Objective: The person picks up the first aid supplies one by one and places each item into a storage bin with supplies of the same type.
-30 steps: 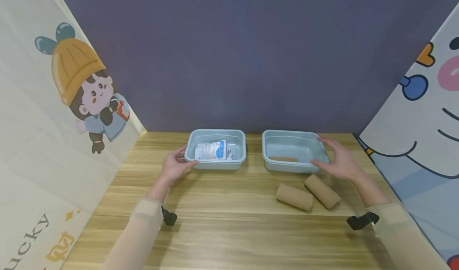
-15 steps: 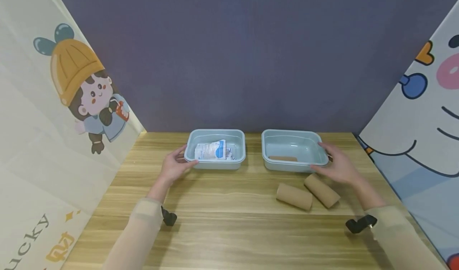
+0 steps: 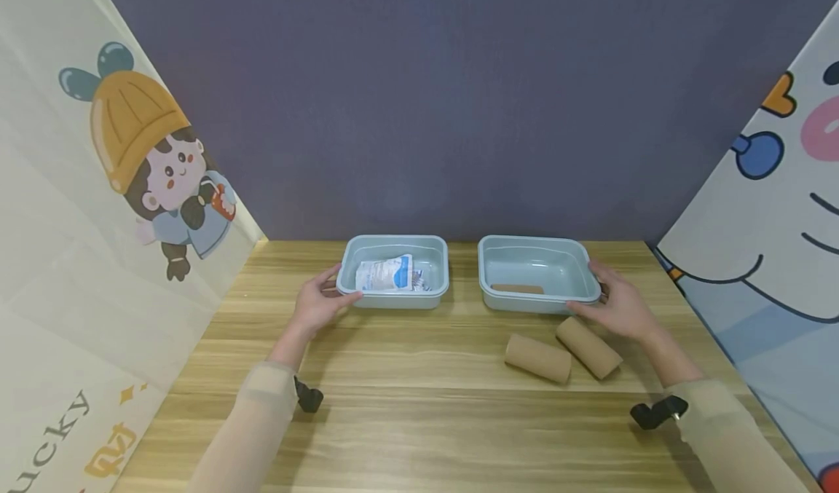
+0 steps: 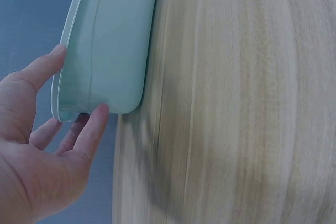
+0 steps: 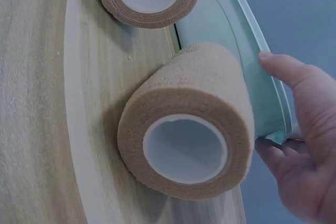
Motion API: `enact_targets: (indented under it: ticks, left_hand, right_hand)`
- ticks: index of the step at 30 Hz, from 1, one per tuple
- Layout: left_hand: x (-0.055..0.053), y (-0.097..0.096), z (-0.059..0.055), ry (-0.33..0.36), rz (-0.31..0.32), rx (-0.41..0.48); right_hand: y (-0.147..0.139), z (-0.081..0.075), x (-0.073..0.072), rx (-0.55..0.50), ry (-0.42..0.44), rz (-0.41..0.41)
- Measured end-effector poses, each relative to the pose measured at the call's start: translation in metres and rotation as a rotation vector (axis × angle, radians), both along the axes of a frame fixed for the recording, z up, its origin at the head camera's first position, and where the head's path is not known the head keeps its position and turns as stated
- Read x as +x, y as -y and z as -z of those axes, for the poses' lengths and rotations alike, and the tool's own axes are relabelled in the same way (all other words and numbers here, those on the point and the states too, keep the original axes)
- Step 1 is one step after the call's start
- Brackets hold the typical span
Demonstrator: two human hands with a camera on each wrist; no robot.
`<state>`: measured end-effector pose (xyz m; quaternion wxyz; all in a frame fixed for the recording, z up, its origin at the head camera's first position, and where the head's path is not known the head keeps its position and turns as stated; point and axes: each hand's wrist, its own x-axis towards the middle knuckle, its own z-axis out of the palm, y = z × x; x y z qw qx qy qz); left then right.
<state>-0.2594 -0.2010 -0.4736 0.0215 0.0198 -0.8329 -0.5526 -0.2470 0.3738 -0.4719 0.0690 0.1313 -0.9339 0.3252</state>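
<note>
At the left end of a light blue plastic bin (image 3: 393, 301), my left hand (image 3: 317, 304) grips with the thumb at the front rim and the fingers round the end wall. Inside that bin lie a white and blue packet (image 3: 385, 273) and a small striped packet (image 3: 419, 282). My right hand (image 3: 619, 302) holds the right end of a second light blue bin (image 3: 524, 304), thumb on its near rim. A flat-looking tan piece (image 3: 518, 289) lies in it. In front are two tan bandage rolls (image 3: 539, 360) (image 5: 186, 124); the right wrist view shows their white cores.
The wooden table (image 3: 406, 420) ends at a dark blue backdrop (image 3: 419, 114) just behind both bins. Printed cloth panels stand at the left (image 3: 52, 209) and right (image 3: 754, 223). A gap separates the two bins.
My right hand has drawn in around the right bin's end, its fingers moving from above the rim to the outer side. The left hand, bins and rolls have barely moved.
</note>
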Motion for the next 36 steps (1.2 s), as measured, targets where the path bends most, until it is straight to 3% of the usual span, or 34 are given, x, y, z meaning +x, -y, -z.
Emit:
enact_targets:
  ticks: [6, 15, 19, 24, 30, 36]
  left_hand:
    - [0.001, 0.001, 0.001, 0.012, -0.003, 0.020]
    - [0.010, 0.006, -0.006, -0.005, -0.054, 0.026]
    - [0.014, 0.004, -0.012, -0.062, -0.086, -0.009]
    - [0.019, -0.007, -0.022, -0.190, -0.106, -0.062]
    - [0.020, -0.030, -0.037, -0.315, -0.042, -0.083]
    - [0.023, -0.053, -0.048, -0.342, 0.040, -0.038]
  right_hand:
    - [-0.002, 0.002, 0.000, -0.031, 0.057, 0.012]
    - [-0.001, -0.002, 0.002, -0.048, 0.060, 0.012]
    - [-0.001, -0.001, 0.001, -0.032, 0.051, 0.017]
    - [-0.003, 0.002, 0.000, -0.049, 0.061, 0.016]
    - [-0.005, 0.004, -0.001, -0.080, 0.058, 0.005]
    - [-0.006, 0.004, -0.002, -0.081, 0.059, 0.002]
